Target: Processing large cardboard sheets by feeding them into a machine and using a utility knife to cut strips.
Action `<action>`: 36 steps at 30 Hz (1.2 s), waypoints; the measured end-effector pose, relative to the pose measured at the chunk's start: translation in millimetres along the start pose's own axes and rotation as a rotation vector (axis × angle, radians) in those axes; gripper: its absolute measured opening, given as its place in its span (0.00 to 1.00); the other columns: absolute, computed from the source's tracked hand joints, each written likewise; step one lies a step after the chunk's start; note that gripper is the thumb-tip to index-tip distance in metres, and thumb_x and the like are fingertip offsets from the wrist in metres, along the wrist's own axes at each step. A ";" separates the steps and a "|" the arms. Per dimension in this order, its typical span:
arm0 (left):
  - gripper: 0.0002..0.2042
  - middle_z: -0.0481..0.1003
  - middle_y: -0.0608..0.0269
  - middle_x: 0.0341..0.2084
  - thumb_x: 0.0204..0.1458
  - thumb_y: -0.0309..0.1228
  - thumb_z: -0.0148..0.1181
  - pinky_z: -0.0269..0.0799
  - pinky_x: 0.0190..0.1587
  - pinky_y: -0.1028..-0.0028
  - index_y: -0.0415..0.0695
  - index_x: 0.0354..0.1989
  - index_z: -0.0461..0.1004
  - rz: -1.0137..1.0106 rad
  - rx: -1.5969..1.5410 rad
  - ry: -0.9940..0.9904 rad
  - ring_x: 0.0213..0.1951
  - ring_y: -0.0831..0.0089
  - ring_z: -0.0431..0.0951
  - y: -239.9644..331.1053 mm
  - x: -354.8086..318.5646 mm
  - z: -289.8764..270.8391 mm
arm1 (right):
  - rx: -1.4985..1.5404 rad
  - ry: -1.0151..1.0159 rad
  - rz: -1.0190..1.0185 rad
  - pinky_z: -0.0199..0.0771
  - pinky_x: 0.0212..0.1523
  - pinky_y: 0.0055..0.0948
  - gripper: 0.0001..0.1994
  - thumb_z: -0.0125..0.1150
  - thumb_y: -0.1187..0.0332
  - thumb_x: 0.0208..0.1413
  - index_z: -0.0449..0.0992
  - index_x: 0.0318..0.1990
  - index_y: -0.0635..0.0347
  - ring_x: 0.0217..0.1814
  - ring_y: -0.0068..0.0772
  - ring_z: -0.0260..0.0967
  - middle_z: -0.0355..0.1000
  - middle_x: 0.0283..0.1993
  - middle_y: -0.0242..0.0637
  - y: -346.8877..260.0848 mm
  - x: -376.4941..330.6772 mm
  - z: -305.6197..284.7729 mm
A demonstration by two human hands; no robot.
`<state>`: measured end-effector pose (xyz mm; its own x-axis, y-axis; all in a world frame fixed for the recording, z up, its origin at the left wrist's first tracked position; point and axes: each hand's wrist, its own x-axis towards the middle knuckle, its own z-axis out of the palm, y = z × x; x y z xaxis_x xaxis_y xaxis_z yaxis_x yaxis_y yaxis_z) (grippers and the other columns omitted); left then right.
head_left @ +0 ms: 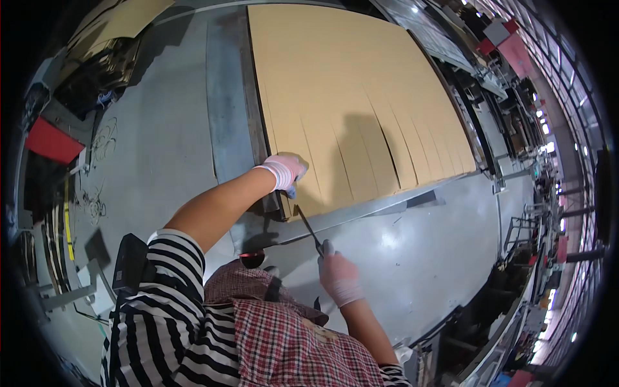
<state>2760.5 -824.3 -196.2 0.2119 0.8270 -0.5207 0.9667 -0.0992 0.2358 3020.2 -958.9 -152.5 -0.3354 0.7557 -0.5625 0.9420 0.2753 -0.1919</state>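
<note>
A big stack of brown slotted cardboard sheets (348, 84) lies on a grey metal machine table (225, 109). My left hand (285, 170), in a pale glove, presses on the near left corner of the stack. My right hand (337, 274), also gloved, grips the near end of a thin dark rod-like tool (307, 226). The tool's far end reaches the stack's near edge, just below my left hand.
The grey floor (412, 258) spreads below and to the right of the table. Machine frames and railings (522, 219) run along the right. More flat cardboard (122, 19) lies at the top left. A red object (51, 142) sits at the left.
</note>
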 end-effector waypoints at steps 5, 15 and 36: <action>0.28 0.78 0.58 0.44 0.36 0.47 0.77 0.76 0.45 0.59 0.47 0.44 0.77 0.079 -0.003 0.032 0.47 0.56 0.79 1.9 1.1 -6.3 | -0.139 -0.016 0.020 0.76 0.42 0.50 0.14 0.46 0.70 0.60 0.63 0.52 0.62 0.45 0.57 0.76 0.75 0.46 0.51 -19.6 -5.7 -21.8; 0.28 0.80 0.59 0.42 0.38 0.47 0.76 0.78 0.44 0.60 0.47 0.48 0.77 0.090 -0.090 -0.064 0.45 0.57 0.80 -13.5 21.0 4.0 | -0.265 -0.065 0.060 0.76 0.42 0.47 0.13 0.42 0.67 0.64 0.67 0.51 0.63 0.43 0.53 0.76 0.77 0.41 0.50 -84.0 55.7 -47.1; 0.28 0.77 0.53 0.42 0.37 0.46 0.76 0.74 0.47 0.60 0.44 0.44 0.75 0.059 -0.011 -0.030 0.46 0.54 0.78 10.3 86.1 -5.0 | 0.011 -0.202 0.144 0.76 0.47 0.48 0.14 0.38 0.68 0.65 0.65 0.53 0.62 0.52 0.54 0.75 0.76 0.50 0.51 18.1 122.7 30.1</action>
<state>2788.0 -751.3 -234.4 0.2726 0.8031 -0.5298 0.9509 -0.1409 0.2756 2996.4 -879.1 -249.1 -0.1896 0.6524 -0.7338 0.9805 0.1659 -0.1058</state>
